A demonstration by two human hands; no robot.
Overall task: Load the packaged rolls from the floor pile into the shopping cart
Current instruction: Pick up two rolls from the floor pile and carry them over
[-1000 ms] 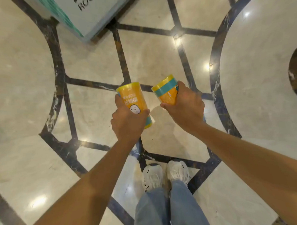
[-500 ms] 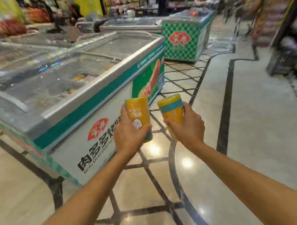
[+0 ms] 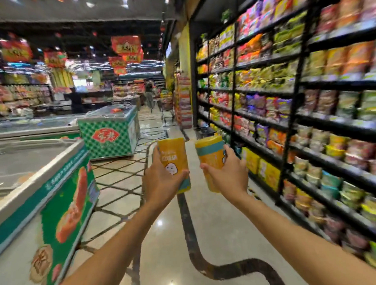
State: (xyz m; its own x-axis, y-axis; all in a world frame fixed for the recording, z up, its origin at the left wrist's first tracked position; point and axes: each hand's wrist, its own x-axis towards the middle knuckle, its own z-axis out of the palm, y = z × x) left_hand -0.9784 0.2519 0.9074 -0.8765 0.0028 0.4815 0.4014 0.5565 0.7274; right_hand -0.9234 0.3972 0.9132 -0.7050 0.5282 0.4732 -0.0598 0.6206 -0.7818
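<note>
Both arms reach forward at chest height over the aisle. My left hand grips a yellow packaged roll with a white cartoon face and a teal band at its lower end. My right hand grips a second yellow packaged roll with a teal band near its top. The two rolls stand upright, side by side with a small gap between them. A dark shopping cart stands partly hidden behind the rolls, beside the shelves. The floor pile is out of view.
Chest freezers with green fronts line the left side. Tall black shelves full of snack packets run along the right. The polished aisle floor stretches ahead. Another cart and people stand far down the aisle.
My view has swung up from the floor at my feet, past the freezer, to the aisle ahead. Both hands kept their rolls, held out in front.
</note>
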